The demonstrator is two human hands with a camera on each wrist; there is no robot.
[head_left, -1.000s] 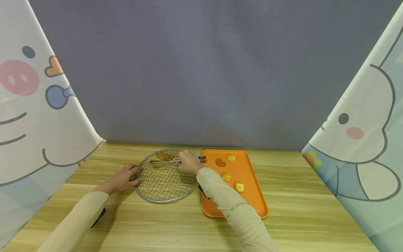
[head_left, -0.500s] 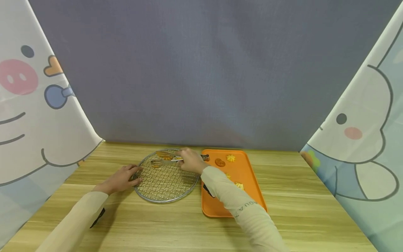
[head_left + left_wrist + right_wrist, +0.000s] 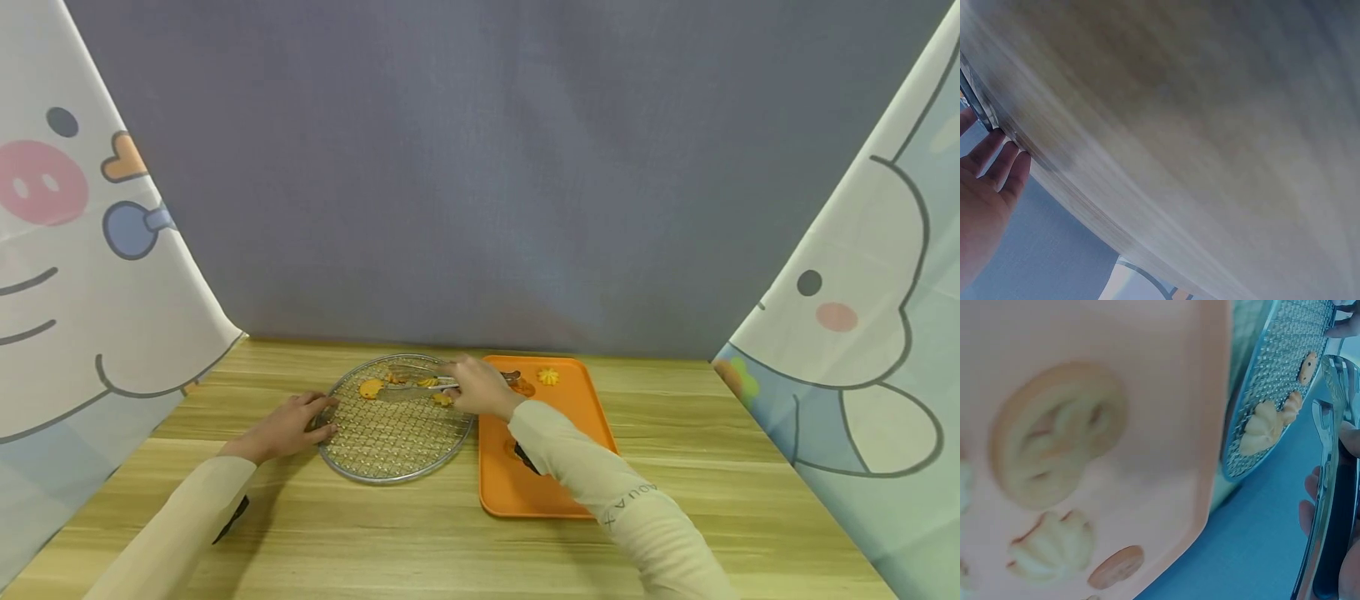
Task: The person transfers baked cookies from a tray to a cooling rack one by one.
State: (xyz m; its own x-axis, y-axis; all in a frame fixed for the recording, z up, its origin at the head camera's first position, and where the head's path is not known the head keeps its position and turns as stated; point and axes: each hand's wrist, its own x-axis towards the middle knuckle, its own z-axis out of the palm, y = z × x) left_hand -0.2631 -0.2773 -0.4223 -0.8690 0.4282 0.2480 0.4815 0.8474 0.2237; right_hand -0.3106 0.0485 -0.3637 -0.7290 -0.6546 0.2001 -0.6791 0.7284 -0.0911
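My left hand (image 3: 288, 427) rests with extended fingertips at the left rim of a round wire rack (image 3: 390, 442). In the left wrist view, its fingers (image 3: 999, 165) touch the rack's edge. My right hand (image 3: 483, 387) grips metal tongs (image 3: 405, 387) above the rack's right side. Nothing shows between the tongs' arms in the right wrist view. A round yellow cookie (image 3: 370, 388), flower-shaped cookies (image 3: 442, 399) and other small ones lie on the rack's far part, partly behind the tongs. The orange tray (image 3: 502, 492) sits to the right, beneath my right forearm.
On the tray are a yellow flower cookie (image 3: 548, 377), a brown cookie (image 3: 527, 388) and others hidden by my sleeve; several show in the right wrist view. Wooden tabletop (image 3: 360, 542) surrounds the rack and tray. A grey cloth backdrop (image 3: 487, 183) stands behind.
My right hand has moved right with the tongs, away from the round cookie, which now shows uncovered on the rack. My left hand stays at the rim.
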